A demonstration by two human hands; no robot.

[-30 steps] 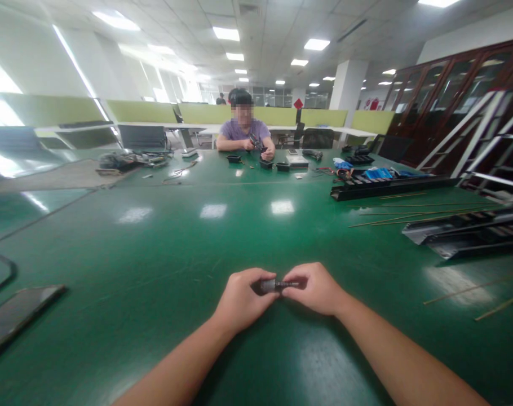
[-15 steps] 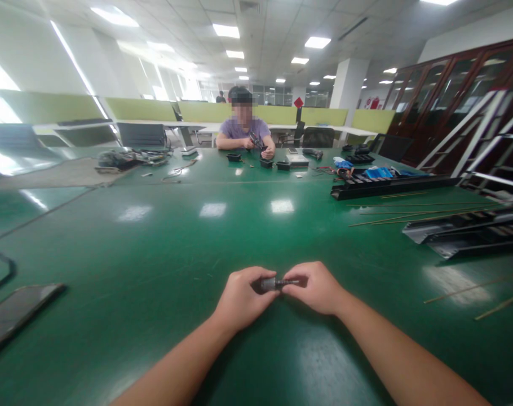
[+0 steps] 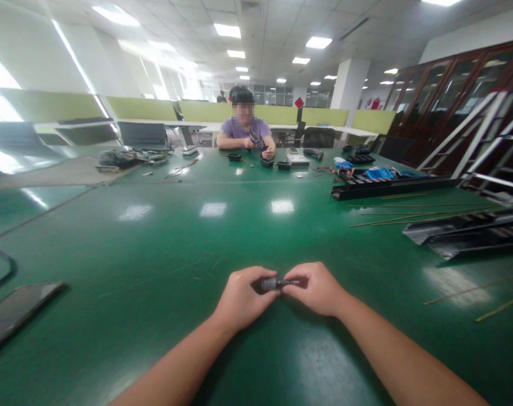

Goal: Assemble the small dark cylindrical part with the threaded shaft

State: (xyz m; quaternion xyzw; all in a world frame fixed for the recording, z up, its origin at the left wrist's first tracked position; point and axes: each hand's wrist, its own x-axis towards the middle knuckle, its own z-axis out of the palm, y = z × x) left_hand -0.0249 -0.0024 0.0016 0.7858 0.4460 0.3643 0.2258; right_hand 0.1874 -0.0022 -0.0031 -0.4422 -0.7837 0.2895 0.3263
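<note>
Just above the green table, both hands meet at a small motor-like part (image 3: 269,283), a grey cylinder with a thin dark stepped shaft (image 3: 287,282) pointing right. The cylinder sits between the thumb and fingers of my left hand (image 3: 243,298). My right hand (image 3: 318,287) pinches the shaft between thumb and forefinger, and the shaft's thin tip shows past the pinch. The part lies roughly level; its left end is partly covered by my left fingers. Its exact kind is too small to make out.
Across the green table (image 3: 176,225) a person (image 3: 244,127) handles a dark tool near several small black boxes (image 3: 234,157). Black channels (image 3: 472,231) and thin rods (image 3: 408,215) lie at right. A dark flat panel (image 3: 20,313) lies at left.
</note>
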